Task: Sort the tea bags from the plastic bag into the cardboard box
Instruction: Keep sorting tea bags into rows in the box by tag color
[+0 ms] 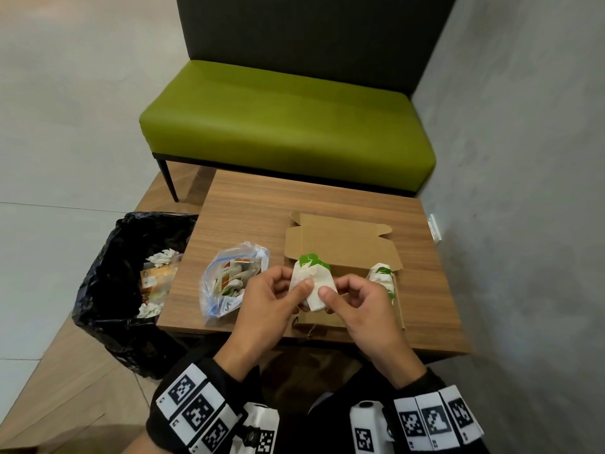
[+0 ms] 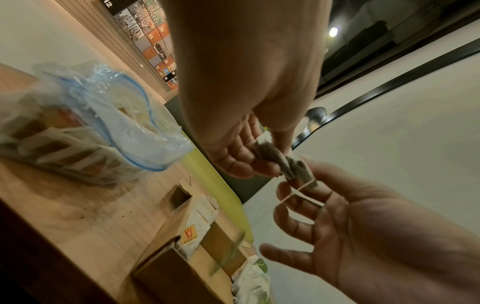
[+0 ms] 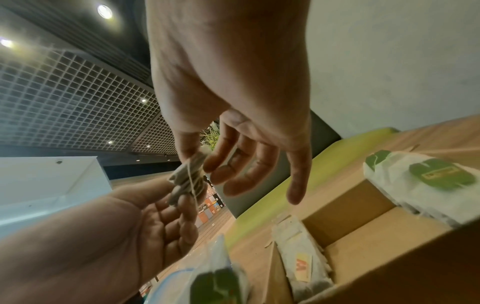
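Both hands hold one white tea bag above the near side of the open cardboard box. My left hand pinches its left side, and my right hand pinches its right side between thumb and forefinger. In the wrist views the tea bag is greyish, with its string lying across the fingers. A green-and-white wrapper shows just behind it. The clear plastic bag with several tea bags lies left of the box. Tea bags with an orange tag and green-labelled packets lie in the box.
A bin with a black liner stands left of the small wooden table and holds crumpled paper and packets. A green bench stands behind the table, and a grey wall runs along its right.
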{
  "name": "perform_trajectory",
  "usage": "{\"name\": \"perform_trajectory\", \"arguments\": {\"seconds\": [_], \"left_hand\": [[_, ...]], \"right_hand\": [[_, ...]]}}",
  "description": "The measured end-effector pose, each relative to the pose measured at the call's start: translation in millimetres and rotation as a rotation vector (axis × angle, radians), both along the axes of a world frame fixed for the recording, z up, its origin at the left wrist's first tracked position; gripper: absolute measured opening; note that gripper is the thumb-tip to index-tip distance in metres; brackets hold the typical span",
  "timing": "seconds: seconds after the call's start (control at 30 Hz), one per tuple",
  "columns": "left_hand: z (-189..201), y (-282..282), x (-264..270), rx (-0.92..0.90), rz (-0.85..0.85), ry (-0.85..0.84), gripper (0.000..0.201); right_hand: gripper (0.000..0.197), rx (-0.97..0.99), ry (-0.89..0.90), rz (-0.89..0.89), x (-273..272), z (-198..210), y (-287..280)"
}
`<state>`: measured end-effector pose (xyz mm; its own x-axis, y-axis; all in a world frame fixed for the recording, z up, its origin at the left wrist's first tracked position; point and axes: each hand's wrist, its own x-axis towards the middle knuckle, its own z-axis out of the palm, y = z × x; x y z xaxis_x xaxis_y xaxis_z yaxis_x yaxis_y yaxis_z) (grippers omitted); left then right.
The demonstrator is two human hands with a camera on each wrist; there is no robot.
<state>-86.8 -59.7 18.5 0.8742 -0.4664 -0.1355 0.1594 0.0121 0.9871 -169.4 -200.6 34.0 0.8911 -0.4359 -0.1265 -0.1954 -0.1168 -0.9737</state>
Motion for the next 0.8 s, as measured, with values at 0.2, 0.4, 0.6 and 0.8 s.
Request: {"name": "perform_trajectory", "arguments": {"seconds": [0.2,0.4,0.6,0.8], "left_hand": [[-2,9,6,0.015,0.024,0.036,0.024],[-3,14,7,-0.015,0.049,0.039,0.013],[4,19,6,-0.144,-0.097,0.128,0.016],[12,14,-2,-0.184,-0.282,0.227,0.015]], "right_hand": [[0.007,0.094,-0.014,-0.122,-2,-13,-6],[0.012,0.179,-0.145,-0.246,-9,-11,-11],[0.014,0.114,-0.200,-0.264,-11,-12,-11],[0.015,0.091,-0.207,-0.193,-10,-19,2]]}}
